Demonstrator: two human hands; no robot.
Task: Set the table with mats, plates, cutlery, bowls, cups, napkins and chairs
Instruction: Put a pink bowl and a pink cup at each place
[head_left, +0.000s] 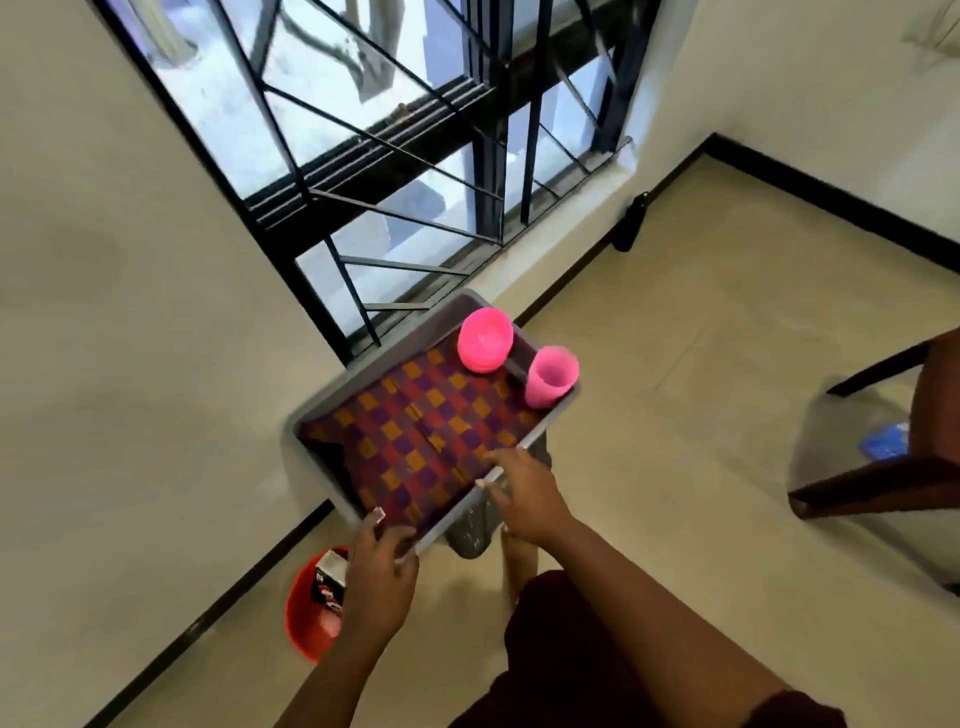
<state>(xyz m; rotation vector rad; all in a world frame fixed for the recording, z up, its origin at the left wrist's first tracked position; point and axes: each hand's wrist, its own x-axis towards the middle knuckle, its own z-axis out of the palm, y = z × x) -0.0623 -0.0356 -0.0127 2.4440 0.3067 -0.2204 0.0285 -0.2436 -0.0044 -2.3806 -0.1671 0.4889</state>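
Grey plastic tray (332, 387) carried at the near long rim by both hands. Left hand (382, 561) grips the near-left corner, thumb over the rim, fingers curled under. Right hand (524, 493) holds the same rim further along, fingers curled over the edge onto the mat.

Tray's long axis runs from near-left to far-right, pointing away from the body; all the load sits beyond the hands, so the far end is unsupported. Neither hand is nearer the load by much; the right is slightly closer.

Checked mat (415, 441), purple, red and orange, lines the tray floor. Pink bowls (485, 340), stacked, stand at the far corner. Pink cup (550, 376) stands upright just beside them, against the right rim, apart from the bowls.

Beyond: window, and a dark chair (883, 467) well off to the right. No tabletop in view.
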